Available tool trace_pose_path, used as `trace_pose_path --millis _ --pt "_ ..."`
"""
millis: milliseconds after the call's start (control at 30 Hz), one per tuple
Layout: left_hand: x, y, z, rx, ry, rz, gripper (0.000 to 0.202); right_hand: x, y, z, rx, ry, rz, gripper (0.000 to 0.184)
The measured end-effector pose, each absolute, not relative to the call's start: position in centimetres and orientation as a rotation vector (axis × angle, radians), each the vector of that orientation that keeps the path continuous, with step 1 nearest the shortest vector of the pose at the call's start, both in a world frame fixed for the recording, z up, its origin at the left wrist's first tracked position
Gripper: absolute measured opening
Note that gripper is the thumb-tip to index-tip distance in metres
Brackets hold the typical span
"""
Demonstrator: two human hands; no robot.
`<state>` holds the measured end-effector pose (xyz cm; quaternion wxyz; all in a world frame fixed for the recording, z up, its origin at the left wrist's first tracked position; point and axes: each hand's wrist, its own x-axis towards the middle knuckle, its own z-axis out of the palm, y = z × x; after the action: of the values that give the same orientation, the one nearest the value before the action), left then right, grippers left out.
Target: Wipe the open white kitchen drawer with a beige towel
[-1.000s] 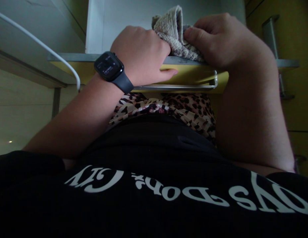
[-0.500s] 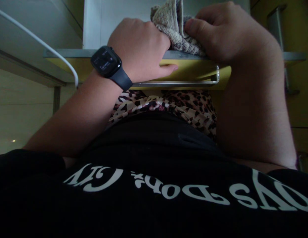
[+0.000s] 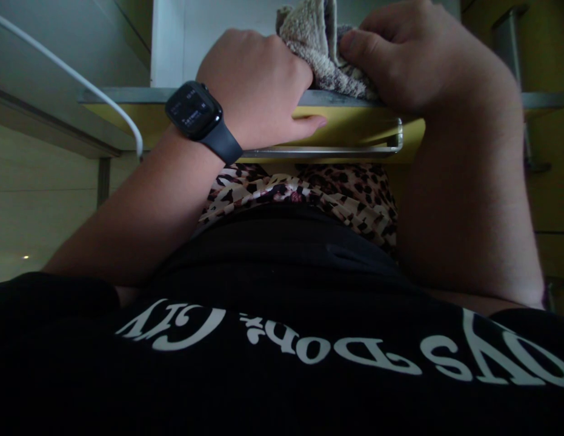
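A bunched, grey-beige terry cloth (image 3: 309,45) lies over the top edge of a pulled-out drawer (image 3: 168,51). My right hand (image 3: 409,57) is closed on the cloth's right side, its thumb pressing into the folds and the other fingers mostly hidden. Left of the cloth, my left hand (image 3: 258,88) grips the drawer front (image 3: 349,124), which is yellow with a grey top edge. Its fingers curl over the edge and out of sight, while the thumb rests along the outer face. A dark smartwatch (image 3: 194,111) is on my left wrist.
A metal bar handle (image 3: 318,151) runs across the drawer front, close to my patterned lower garment (image 3: 304,191). At the left hangs a white cable (image 3: 72,72). Yellow cabinet fronts with another handle (image 3: 511,48) stand at the right.
Both hands and the cloth keep almost the same places. The view has shifted very slightly.
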<state>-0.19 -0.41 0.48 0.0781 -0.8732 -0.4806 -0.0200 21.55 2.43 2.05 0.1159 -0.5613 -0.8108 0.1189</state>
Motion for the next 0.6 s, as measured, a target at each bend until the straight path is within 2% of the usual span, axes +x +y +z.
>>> trace_pose_path --millis 600 --pt "0.00 -0.67 0.77 -2.621 -1.442 -0.050 0.078 21.61 2.59 1.99 -1.661 -2.356 0.373 0.045"
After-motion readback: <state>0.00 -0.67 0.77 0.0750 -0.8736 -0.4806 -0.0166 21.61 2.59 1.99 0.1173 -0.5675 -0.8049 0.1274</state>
